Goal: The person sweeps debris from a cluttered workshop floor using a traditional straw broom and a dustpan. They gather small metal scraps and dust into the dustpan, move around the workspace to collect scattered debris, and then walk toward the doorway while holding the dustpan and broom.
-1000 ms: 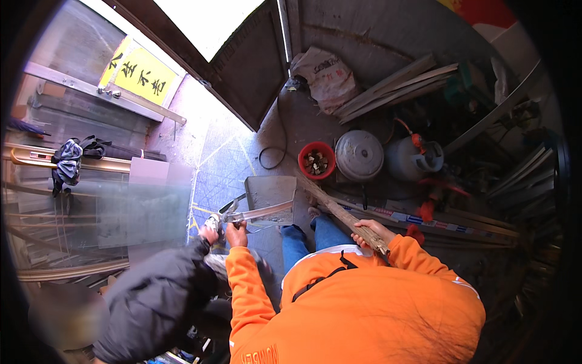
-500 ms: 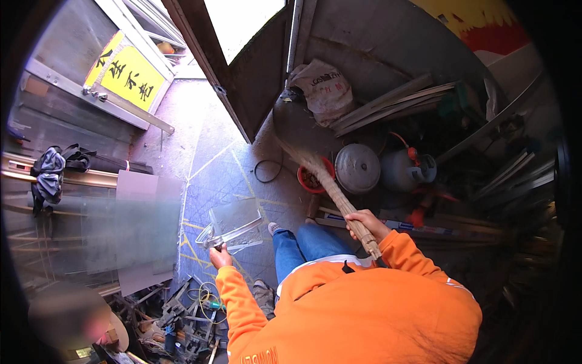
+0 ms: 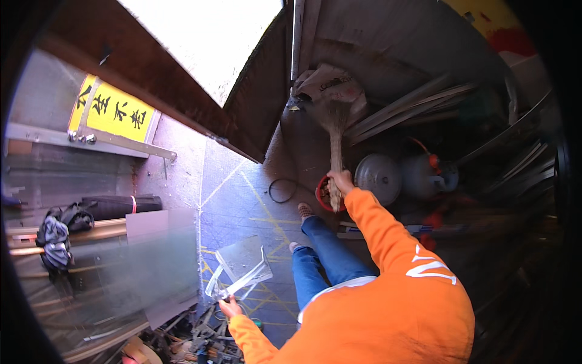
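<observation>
My right hand [image 3: 341, 181] is wrapped around the handle of a straw broom [image 3: 336, 142], stretched out ahead of me. The broom's bristle end fans out beside a pale woven sack [image 3: 351, 97]; whether they touch I cannot tell. Below that hand, a red basin [image 3: 323, 193] with small brownish pieces in it is partly covered by the handle. At lower left my left hand [image 3: 230, 307] grips a metallic-looking dustpan [image 3: 244, 258] by its near end. The dustpan's wide pan faces forward, held out over the floor.
A round grey lidded pot [image 3: 377, 179] and a gas cylinder [image 3: 418, 173] stand right of the basin. A dark door [image 3: 254, 115] juts in from above. Glass sheets [image 3: 163, 261] lean at left. Metal scraps [image 3: 206, 340] lie at lower left, a black loop [image 3: 282, 190] on the floor.
My right hand has swung the broom forward, from beside my waist to near the sack, and the arm is now extended. My left hand still holds the dustpan. My view has shifted.
</observation>
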### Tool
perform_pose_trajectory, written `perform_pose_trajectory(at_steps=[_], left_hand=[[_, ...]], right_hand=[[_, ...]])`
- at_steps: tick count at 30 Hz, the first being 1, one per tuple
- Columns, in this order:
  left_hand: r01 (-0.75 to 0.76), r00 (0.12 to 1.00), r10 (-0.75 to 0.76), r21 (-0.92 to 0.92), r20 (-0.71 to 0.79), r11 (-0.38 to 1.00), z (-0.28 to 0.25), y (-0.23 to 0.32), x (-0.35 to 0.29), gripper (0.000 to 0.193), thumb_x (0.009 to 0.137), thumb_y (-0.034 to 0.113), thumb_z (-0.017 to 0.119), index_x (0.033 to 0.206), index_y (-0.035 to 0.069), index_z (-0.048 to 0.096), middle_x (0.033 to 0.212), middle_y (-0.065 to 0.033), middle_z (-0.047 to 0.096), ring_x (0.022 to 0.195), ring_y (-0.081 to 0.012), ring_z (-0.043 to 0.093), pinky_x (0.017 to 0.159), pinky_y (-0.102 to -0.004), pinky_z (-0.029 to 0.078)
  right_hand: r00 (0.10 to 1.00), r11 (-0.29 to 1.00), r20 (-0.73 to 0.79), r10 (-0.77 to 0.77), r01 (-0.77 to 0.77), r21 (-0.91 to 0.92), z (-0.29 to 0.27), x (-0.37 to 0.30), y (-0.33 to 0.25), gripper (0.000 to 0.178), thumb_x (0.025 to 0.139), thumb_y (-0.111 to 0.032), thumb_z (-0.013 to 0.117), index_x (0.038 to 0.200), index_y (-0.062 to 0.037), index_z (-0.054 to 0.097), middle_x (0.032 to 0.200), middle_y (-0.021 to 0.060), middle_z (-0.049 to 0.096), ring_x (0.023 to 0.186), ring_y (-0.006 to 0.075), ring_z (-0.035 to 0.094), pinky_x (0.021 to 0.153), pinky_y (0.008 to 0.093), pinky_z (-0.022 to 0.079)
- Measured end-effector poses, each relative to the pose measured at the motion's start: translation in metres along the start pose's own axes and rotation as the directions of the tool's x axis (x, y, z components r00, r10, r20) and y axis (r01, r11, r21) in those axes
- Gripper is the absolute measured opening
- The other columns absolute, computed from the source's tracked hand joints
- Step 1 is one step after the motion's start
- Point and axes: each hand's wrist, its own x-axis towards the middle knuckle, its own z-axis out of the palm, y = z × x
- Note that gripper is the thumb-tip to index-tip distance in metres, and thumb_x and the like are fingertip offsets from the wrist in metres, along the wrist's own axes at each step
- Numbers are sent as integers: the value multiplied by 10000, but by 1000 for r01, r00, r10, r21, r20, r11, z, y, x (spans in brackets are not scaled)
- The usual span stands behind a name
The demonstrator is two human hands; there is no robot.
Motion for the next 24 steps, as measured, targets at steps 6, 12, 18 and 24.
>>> perform_pose_trajectory(at_steps=[6, 12, 18, 24], left_hand=[[27, 1000, -27, -21, -7, 999, -1, 17, 4, 369, 794, 57, 749, 1099, -82, 595, 995, -223, 655, 903, -355, 624, 838, -432, 470], [87, 986, -67, -131, 150, 988, 42, 32, 5, 339, 798, -13, 729, 1096, -79, 583, 1030, -171, 648, 909, -263, 599, 853, -379, 468], [73, 992, -63, -90, 111, 993, 46, 18, 22, 338, 779, -5, 750, 1069, -86, 595, 983, -194, 652, 903, -317, 606, 853, -411, 457], [83, 991, -72, -99, 117, 992, 65, 13, 9, 313, 753, 64, 779, 975, -64, 600, 924, -235, 631, 869, -410, 589, 811, -473, 438]], right_hand=[[961, 959, -271, -58, -22, -283, 117, 153, 4, 205, 804, -199, 684, 788, -6, 615, 685, 152, 614, 600, 277, 626, 548, 413, 510], [921, 360, -42, -387, 109, -926, -1, 196, 76, 264, 810, -268, 700, 791, -7, 672, 727, 186, 662, 688, 325, 680, 639, 445, 551], [996, 906, 40, 76, -52, -421, -35, -10, -1, 332, 829, -52, 652, 1118, 21, 507, 647, 113, 547, 428, 215, 556, 365, 355, 462], [997, 936, -78, -14, -15, -352, -20, 26, -17, 228, 847, -141, 676, 926, 32, 551, 636, 112, 569, 448, 219, 579, 372, 355, 465]])
